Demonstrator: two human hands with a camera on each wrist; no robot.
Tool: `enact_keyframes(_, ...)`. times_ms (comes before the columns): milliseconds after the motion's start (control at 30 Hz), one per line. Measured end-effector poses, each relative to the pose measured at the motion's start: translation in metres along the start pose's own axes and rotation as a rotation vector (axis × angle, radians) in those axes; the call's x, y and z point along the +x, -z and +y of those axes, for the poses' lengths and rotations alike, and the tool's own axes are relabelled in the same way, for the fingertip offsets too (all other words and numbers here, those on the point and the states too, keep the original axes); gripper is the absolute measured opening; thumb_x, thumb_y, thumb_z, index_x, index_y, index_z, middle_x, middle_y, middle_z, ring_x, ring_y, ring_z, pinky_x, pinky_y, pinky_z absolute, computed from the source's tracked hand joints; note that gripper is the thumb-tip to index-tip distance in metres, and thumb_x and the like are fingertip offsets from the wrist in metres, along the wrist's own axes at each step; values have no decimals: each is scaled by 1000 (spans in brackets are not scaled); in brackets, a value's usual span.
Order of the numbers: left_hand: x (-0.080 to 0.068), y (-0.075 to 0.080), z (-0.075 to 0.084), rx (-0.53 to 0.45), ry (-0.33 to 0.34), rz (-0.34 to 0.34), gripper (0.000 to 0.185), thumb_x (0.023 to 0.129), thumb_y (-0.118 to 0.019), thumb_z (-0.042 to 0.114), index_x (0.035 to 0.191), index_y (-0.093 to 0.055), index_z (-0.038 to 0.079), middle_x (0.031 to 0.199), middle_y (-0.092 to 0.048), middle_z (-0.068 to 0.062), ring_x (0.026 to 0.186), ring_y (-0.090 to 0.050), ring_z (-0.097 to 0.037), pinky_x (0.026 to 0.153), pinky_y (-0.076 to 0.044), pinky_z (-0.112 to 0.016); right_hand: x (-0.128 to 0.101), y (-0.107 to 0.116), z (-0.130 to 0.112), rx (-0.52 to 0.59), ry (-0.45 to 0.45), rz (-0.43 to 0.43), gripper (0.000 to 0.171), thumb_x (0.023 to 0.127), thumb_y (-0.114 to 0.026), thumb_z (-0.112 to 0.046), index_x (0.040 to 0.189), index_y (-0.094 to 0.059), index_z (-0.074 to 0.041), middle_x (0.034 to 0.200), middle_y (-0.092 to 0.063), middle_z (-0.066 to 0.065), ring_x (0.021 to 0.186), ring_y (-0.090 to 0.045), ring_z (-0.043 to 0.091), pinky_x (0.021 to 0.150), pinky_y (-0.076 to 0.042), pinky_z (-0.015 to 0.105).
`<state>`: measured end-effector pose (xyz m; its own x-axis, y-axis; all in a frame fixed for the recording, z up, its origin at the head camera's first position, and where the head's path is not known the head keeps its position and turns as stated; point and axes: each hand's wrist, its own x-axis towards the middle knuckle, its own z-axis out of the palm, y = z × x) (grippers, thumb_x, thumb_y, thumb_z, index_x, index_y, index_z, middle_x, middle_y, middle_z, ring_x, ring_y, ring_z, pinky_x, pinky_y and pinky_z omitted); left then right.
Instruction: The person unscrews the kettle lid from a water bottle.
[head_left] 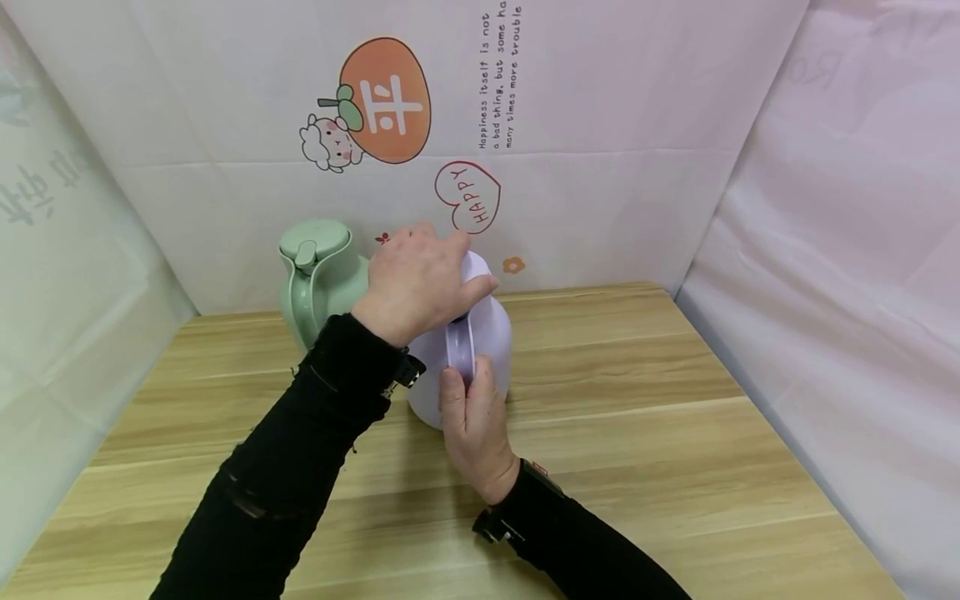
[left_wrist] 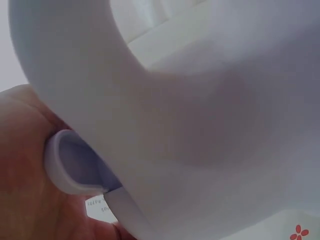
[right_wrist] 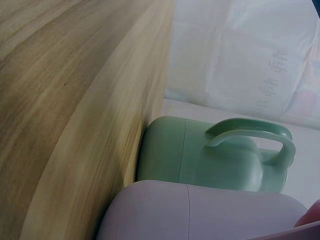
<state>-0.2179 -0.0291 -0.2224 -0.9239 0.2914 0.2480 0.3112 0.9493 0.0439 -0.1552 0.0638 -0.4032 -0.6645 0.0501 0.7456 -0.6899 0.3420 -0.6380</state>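
Observation:
A lilac jug (head_left: 491, 333) stands upright on the wooden table (head_left: 637, 400), near its back edge. My left hand (head_left: 416, 279) lies over the jug's top, fingers curled round the lid and thumb against its right side. My right hand (head_left: 471, 412) grips the jug's lilac handle (head_left: 459, 350) from the near side. The lid itself is hidden under the left hand. In the left wrist view the lilac jug (left_wrist: 210, 125) fills the frame, with my palm at the left edge. The right wrist view shows the lilac jug (right_wrist: 200, 212) low in the frame.
A mint-green jug (head_left: 318, 279) with a lid and handle stands just behind and left of the lilac one; the green jug (right_wrist: 200, 155) nearly touches it. White printed sheets wall the table at the back and both sides. Bare wood (right_wrist: 65, 100) stretches to the front and right.

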Motion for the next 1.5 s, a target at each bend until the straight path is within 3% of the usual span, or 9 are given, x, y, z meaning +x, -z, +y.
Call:
enact_keyframes(367,-1,1,8,59,86,-13,62,95,-51,74,121,-62,19,104,-62,-15,102,-59,-37,83,-50,-51,2,-1,-1,6,8,3,20,111,-47,-22,104,-48,-4,72,-56,1,62,-53,11,57,-44,23)
enact_keyframes(600,0,2,4,-8,102,-32,60,98,-47,71,121,-63,18,110,-59,-15,106,-56,-37,86,-49,-51,1,-1,0,17,21,-3,21,112,-45,-23,108,-48,-3,73,-55,1,62,-52,10,56,-43,22)
enact_keyframes(700,1,3,-2,-100,51,-19,55,103,-48,58,132,-63,14,130,-60,-18,120,-57,-38,97,-50,-53,1,-1,1,14,22,-1,20,111,-46,-22,108,-49,-3,73,-56,1,63,-52,10,57,-44,23)
enact_keyframes(833,4,5,-16,-247,-143,-5,47,107,-48,33,147,-56,11,152,-55,-13,142,-50,-32,117,-40,-49,0,0,0,-4,14,5,20,111,-47,-23,107,-49,-4,73,-56,1,63,-53,10,57,-44,23)
enact_keyframes(933,5,7,-25,-317,-294,-38,43,107,-49,21,148,-57,11,146,-60,-8,136,-54,-27,114,-42,-44,0,0,0,-15,11,14,21,111,-47,-24,106,-49,-4,72,-56,0,62,-53,11,58,-44,24)
enact_keyframes(1000,5,7,-30,-330,-340,-69,41,106,-50,18,146,-59,12,141,-64,-7,127,-58,-25,107,-46,-43,0,0,0,-16,11,17,22,111,-47,-25,106,-49,-4,72,-56,0,62,-53,11,58,-45,25)
enact_keyframes(1100,6,7,-33,-321,-359,-92,40,106,-50,18,143,-63,12,137,-67,-6,121,-61,-23,102,-49,-42,0,0,1,-4,15,16,23,111,-46,-25,106,-49,-3,72,-56,1,63,-53,11,58,-45,25)
enact_keyframes(1200,6,7,-33,-295,-344,-101,40,106,-51,22,143,-64,13,141,-66,-4,129,-60,-22,108,-47,-43,0,0,2,9,15,13,21,111,-47,-24,106,-50,-3,72,-56,1,63,-53,11,58,-45,24)
enact_keyframes(1500,8,6,-29,-200,-254,-101,41,106,-51,33,142,-66,20,140,-67,-2,129,-60,-23,100,-51,-46,1,0,1,19,5,2,18,111,-47,-20,107,-49,-3,73,-55,1,63,-53,11,58,-45,25)
